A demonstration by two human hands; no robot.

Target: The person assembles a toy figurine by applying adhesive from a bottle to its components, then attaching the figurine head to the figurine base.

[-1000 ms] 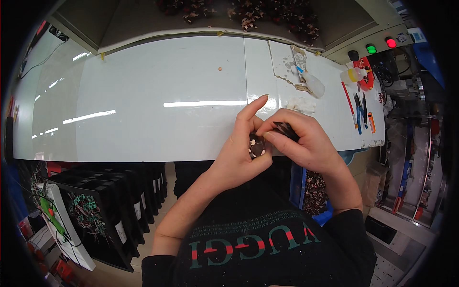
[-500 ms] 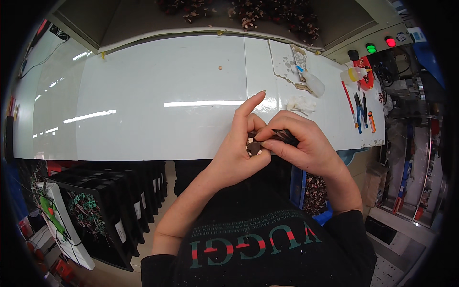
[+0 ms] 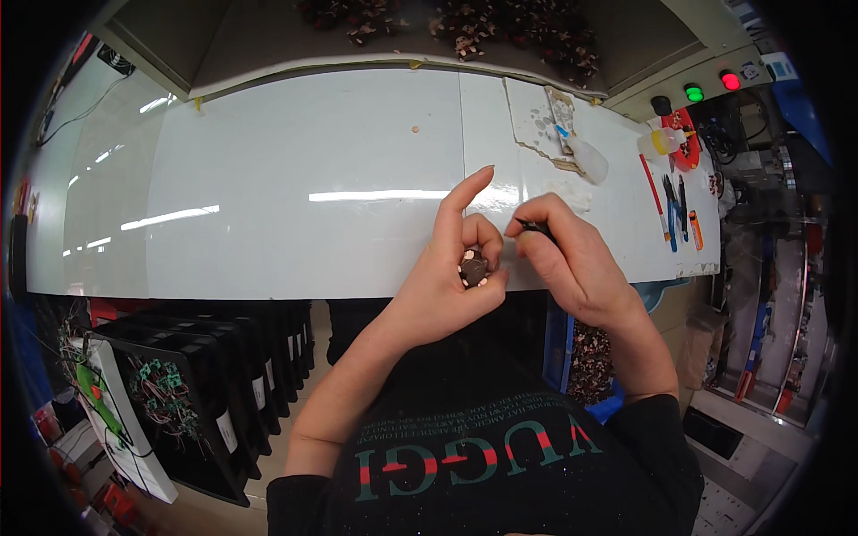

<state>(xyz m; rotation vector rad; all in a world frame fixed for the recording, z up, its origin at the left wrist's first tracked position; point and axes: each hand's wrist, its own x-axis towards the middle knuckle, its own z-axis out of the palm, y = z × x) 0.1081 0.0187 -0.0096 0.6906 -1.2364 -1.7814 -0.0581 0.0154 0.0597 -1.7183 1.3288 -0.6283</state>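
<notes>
My left hand (image 3: 447, 281) is closed round a small dark-brown figure (image 3: 475, 268) with cream-coloured bits along its edge, while its index finger points up and away. Just to the right, my right hand (image 3: 576, 259) pinches a dark, slender pointed tool (image 3: 536, 229); most of the tool is hidden by the fingers and its kind is unclear. A small gap separates the right fingertips from the figure. Both hands are held over the near edge of the white table (image 3: 268, 241).
Crumpled white tissue (image 3: 572, 193) and a clear squeeze bottle (image 3: 588, 161) lie beyond my right hand. Farther right are a red brush (image 3: 653, 183), blue-handled pliers (image 3: 670, 210), an orange lighter (image 3: 695, 230) and a yellow-labelled bottle (image 3: 660, 141). Dark figures (image 3: 465, 31) fill the booth behind.
My right hand has drawn away from the figure, slightly up and to the right, with the tool still pinched. The left hand keeps hold of the figure almost unmoved.
</notes>
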